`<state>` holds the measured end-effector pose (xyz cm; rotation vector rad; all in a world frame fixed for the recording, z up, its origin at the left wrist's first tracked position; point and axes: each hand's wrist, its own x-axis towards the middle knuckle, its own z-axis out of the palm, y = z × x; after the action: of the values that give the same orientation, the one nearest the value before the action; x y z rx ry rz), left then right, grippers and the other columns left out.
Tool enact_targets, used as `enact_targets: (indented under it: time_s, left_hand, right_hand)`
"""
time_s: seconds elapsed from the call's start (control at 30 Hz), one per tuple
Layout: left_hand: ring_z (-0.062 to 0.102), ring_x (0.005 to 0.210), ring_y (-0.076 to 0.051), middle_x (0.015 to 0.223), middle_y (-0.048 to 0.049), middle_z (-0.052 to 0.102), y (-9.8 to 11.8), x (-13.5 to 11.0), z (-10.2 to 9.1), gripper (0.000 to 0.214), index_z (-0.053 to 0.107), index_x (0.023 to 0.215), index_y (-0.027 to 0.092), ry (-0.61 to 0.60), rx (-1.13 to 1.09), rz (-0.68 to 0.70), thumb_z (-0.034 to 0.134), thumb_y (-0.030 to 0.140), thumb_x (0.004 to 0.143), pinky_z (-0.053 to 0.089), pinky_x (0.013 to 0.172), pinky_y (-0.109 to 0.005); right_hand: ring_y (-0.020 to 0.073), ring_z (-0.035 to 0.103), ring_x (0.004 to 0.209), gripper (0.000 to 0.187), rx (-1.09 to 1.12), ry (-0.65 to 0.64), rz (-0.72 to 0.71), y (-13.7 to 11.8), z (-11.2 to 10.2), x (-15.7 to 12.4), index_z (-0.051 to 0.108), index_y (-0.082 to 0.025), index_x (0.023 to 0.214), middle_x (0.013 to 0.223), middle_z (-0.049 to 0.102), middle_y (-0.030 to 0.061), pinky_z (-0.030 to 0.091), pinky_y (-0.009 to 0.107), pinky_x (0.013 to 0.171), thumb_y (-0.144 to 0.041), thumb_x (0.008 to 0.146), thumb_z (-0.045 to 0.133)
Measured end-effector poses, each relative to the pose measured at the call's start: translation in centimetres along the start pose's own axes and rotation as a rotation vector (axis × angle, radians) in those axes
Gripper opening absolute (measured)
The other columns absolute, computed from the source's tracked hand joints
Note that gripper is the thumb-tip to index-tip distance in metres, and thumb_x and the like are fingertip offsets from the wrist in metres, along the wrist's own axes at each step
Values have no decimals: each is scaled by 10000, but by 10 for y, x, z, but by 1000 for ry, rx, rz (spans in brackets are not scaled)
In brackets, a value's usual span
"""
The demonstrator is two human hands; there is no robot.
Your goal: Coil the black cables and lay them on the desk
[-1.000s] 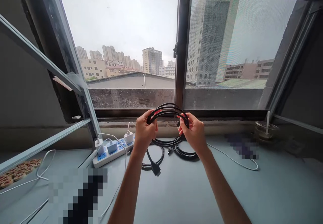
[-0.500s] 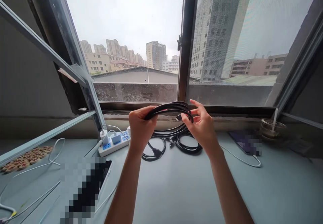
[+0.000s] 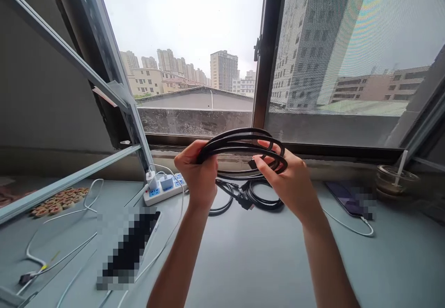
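Observation:
Held above the table is a coiled black cable (image 3: 239, 137), its loops stretched between both hands. My left hand (image 3: 198, 171) is closed around the bundled left side of the coil. At the other side my right hand (image 3: 283, 173) has its thumb and fingers bent around the cable, with a dark plug end (image 3: 252, 164) by the thumb tip. Some of the right fingers are hidden behind the loops. Below, another coiled black cable (image 3: 266, 204) lies on the table (image 3: 243, 261), beside a loop of black cable (image 3: 222, 212) and a black connector (image 3: 245, 201).
A white power strip (image 3: 167, 192) with chargers plugged in stands at the left, near a phone or tablet (image 3: 151, 234) with white cables. To the right lie a phone (image 3: 342, 199) on a cable and a plastic cup (image 3: 396, 183) with a straw. Metal framing (image 3: 114, 92) rises at left.
The view has shifted slightly, so the table items sit further right. My right hand has closed more around the coil, and the loops have spread wider between my hands.

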<state>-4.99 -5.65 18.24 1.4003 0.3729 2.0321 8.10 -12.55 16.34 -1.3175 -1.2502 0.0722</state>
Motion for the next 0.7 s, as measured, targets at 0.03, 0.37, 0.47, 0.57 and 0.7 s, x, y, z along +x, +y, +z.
enact_targets:
  time_s: [0.03, 0.37, 0.47, 0.57, 0.7]
  left_hand:
    - [245, 269, -16, 319, 110, 310, 0, 0, 1, 153, 472, 469, 191, 1, -15, -19, 573, 170, 582, 174, 279, -163]
    - [257, 268, -26, 334, 111, 322, -29, 6, 9, 62, 554, 630, 179, -274, -41, -439, 559, 194, 691, 166, 284, -160]
    - [279, 269, -41, 338, 105, 336, -31, 8, 6, 90, 523, 630, 187, -338, -13, -419, 544, 207, 716, 209, 284, -171]
    - [342, 268, -65, 344, 97, 388, -33, 11, 2, 67, 528, 673, 196, -349, 118, -315, 545, 225, 731, 268, 292, -182]
    - [409, 263, -93, 347, 85, 439, -41, 14, -1, 73, 543, 737, 205, -380, 322, -250, 506, 245, 786, 291, 305, -189]
  right_hand:
    - [141, 619, 589, 384, 27, 14, 1, -2, -1, -1, 653, -194, 1100, 690, 691, -4, 474, 242, 600, -320, 737, 642]
    - [140, 605, 541, 367, 391, -181, 89, -17, -4, -9, 668, -161, 643, 559, 623, 12, 447, 231, 488, -500, 774, 620]
    - [116, 558, 465, 446, 425, -248, 88, -9, -7, -6, 610, -158, 496, 479, 579, 9, 421, 226, 457, -522, 753, 636]
    - [124, 590, 526, 474, 353, -298, 83, 2, -10, 0, 595, -161, 447, 516, 618, 31, 422, 220, 491, -517, 757, 634]
    - [140, 627, 586, 449, 249, -340, 39, 6, -10, 5, 628, -159, 500, 607, 660, 45, 438, 219, 507, -505, 786, 602]
